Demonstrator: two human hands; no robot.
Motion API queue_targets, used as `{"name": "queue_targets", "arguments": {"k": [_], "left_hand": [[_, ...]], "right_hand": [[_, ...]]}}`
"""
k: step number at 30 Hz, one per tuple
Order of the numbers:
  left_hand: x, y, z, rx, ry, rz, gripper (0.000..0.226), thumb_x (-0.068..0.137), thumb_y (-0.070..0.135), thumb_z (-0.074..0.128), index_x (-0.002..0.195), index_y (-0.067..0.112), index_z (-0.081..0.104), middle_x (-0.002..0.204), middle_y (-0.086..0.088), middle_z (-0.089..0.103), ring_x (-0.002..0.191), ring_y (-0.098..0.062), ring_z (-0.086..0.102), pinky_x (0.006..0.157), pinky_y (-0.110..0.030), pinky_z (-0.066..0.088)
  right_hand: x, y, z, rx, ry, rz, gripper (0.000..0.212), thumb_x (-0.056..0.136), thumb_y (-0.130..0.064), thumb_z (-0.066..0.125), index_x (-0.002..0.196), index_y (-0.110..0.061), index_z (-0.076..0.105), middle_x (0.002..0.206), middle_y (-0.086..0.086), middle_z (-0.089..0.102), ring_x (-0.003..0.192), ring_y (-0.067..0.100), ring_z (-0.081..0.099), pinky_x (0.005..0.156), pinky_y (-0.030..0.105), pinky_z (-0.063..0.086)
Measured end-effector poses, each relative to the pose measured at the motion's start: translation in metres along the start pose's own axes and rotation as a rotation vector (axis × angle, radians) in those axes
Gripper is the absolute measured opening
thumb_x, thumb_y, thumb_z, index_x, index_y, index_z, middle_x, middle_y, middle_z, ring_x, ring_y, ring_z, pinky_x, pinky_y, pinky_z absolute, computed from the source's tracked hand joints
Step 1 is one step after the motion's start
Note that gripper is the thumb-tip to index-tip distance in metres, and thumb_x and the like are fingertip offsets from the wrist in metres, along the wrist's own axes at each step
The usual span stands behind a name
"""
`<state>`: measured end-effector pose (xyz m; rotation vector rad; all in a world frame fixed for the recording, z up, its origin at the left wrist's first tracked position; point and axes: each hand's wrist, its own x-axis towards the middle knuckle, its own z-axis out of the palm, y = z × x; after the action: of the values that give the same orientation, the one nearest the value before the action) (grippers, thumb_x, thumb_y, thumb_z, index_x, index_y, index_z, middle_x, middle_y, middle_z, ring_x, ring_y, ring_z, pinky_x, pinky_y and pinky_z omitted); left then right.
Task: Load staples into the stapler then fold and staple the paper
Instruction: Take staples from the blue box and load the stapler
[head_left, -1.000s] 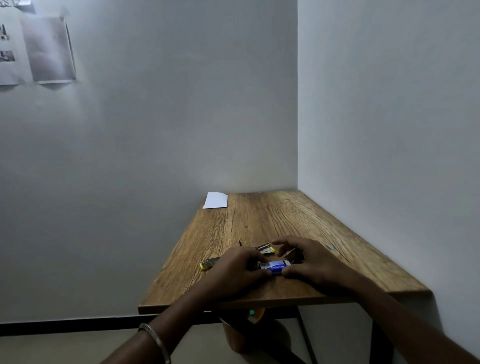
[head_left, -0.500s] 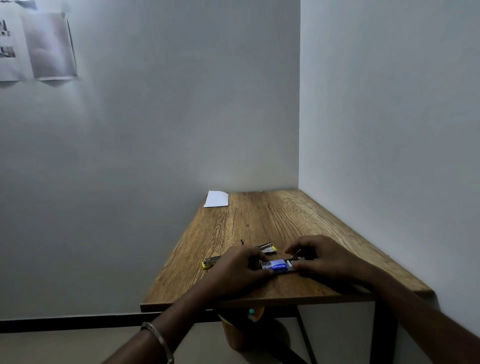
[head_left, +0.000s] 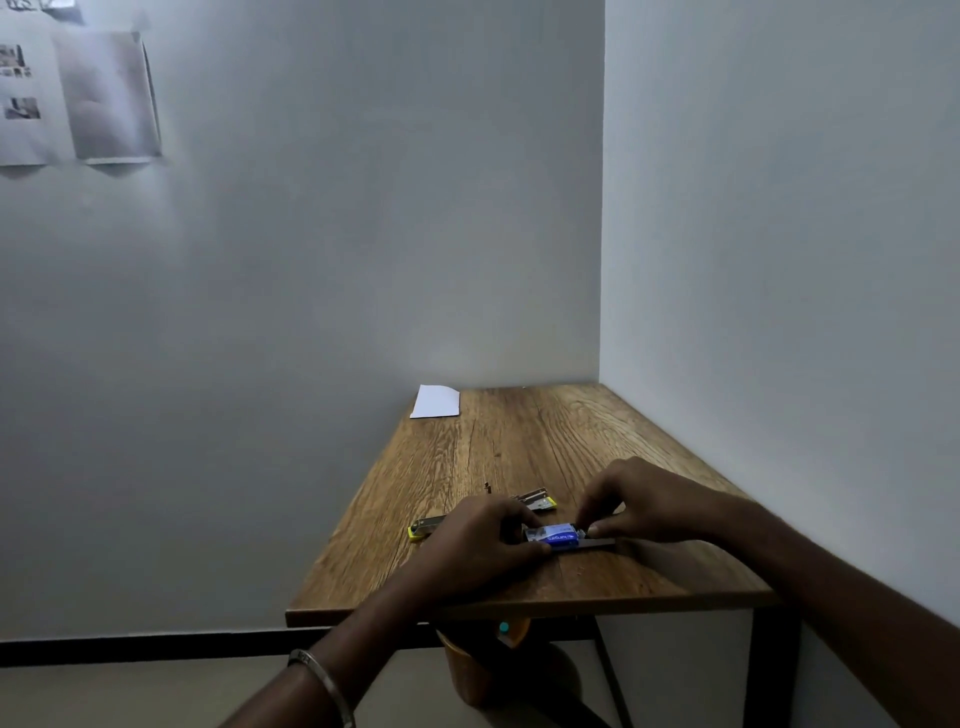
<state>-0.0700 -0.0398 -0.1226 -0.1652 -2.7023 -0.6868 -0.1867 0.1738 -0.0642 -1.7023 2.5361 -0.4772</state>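
A small blue staple box (head_left: 555, 536) lies near the front of the wooden table (head_left: 524, 447). My left hand (head_left: 483, 538) grips its left end. My right hand (head_left: 639, 501) pinches its right end, where a thin grey inner tray (head_left: 597, 543) sticks out to the right. Behind my left hand lies the yellow and metal stapler (head_left: 535, 501), opened flat, its other end (head_left: 423, 527) showing at the left. A white sheet of paper (head_left: 436, 401) rests at the far left corner of the table.
Walls close in the table at the back and right. Printed sheets (head_left: 78, 98) hang on the wall at upper left. An orange stool (head_left: 483, 660) stands under the table's front edge. A tiny dark bit (head_left: 487, 487) lies beyond the stapler.
My right hand has moved to the right, and the grey inner tray now shows out of the blue box's right end. My left hand stays on the box.
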Motion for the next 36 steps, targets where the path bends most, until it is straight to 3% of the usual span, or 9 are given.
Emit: {"name": "queue_targets", "arguments": {"k": [6, 12, 17, 22, 27, 32, 36], "left_hand": [[-0.001, 0.0, 0.0, 0.001, 0.007, 0.008, 0.051, 0.074, 0.064, 0.058, 0.114, 0.032, 0.066, 0.096, 0.008, 0.068, 0.082, -0.006, 0.063, 0.073, -0.038, 0.057], [0.001, 0.0, 0.0, 0.015, 0.01, 0.019, 0.04, 0.082, 0.052, 0.065, 0.116, 0.03, 0.066, 0.099, 0.007, 0.069, 0.083, -0.006, 0.063, 0.074, -0.035, 0.058], [0.001, -0.001, 0.0, 0.018, 0.021, 0.031, 0.039, 0.083, 0.051, 0.066, 0.116, 0.03, 0.066, 0.097, 0.009, 0.068, 0.082, -0.003, 0.062, 0.072, -0.031, 0.057], [0.001, -0.002, 0.0, 0.029, 0.019, 0.033, 0.041, 0.081, 0.055, 0.063, 0.115, 0.031, 0.065, 0.091, 0.011, 0.066, 0.079, -0.004, 0.061, 0.068, -0.029, 0.056], [0.001, -0.002, 0.001, 0.022, 0.022, 0.044, 0.04, 0.082, 0.054, 0.063, 0.115, 0.032, 0.065, 0.09, 0.015, 0.063, 0.084, 0.0, 0.06, 0.068, -0.023, 0.055], [0.002, -0.002, 0.0, 0.003, 0.016, 0.048, 0.039, 0.084, 0.049, 0.066, 0.118, 0.03, 0.065, 0.089, 0.02, 0.059, 0.084, 0.002, 0.059, 0.069, -0.017, 0.053], [0.0, 0.001, -0.001, -0.028, 0.027, 0.056, 0.054, 0.079, 0.057, 0.066, 0.124, 0.028, 0.063, 0.098, 0.022, 0.058, 0.089, 0.007, 0.058, 0.071, -0.015, 0.053]], "right_hand": [[0.003, -0.004, -0.003, -0.018, -0.048, 0.009, 0.022, 0.089, -0.014, 0.07, 0.11, -0.016, 0.075, 0.11, -0.005, 0.073, 0.094, -0.001, 0.064, 0.082, 0.014, 0.052], [0.004, -0.006, -0.004, -0.016, -0.049, 0.004, 0.02, 0.091, -0.02, 0.068, 0.109, -0.016, 0.076, 0.108, -0.005, 0.073, 0.094, 0.003, 0.066, 0.079, 0.014, 0.052], [0.005, -0.004, -0.001, -0.045, 0.026, 0.026, 0.017, 0.089, -0.022, 0.07, 0.102, -0.014, 0.077, 0.095, -0.008, 0.072, 0.077, -0.005, 0.061, 0.066, 0.008, 0.047], [0.003, 0.0, 0.002, -0.001, 0.1, 0.028, 0.012, 0.091, -0.023, 0.069, 0.098, -0.016, 0.076, 0.09, -0.012, 0.069, 0.081, -0.003, 0.063, 0.072, 0.013, 0.052], [0.003, 0.003, 0.008, 0.028, 0.154, 0.067, 0.009, 0.094, -0.021, 0.064, 0.086, -0.025, 0.068, 0.082, -0.017, 0.064, 0.074, -0.004, 0.061, 0.06, 0.007, 0.043], [0.005, 0.005, 0.014, 0.056, 0.249, 0.109, 0.01, 0.093, -0.022, 0.063, 0.084, -0.024, 0.065, 0.078, -0.013, 0.063, 0.068, -0.004, 0.058, 0.058, 0.011, 0.041], [0.005, 0.005, 0.015, 0.278, 0.324, 0.141, 0.011, 0.091, -0.019, 0.065, 0.08, -0.021, 0.065, 0.075, -0.004, 0.072, 0.069, -0.003, 0.066, 0.061, 0.013, 0.047]]}}
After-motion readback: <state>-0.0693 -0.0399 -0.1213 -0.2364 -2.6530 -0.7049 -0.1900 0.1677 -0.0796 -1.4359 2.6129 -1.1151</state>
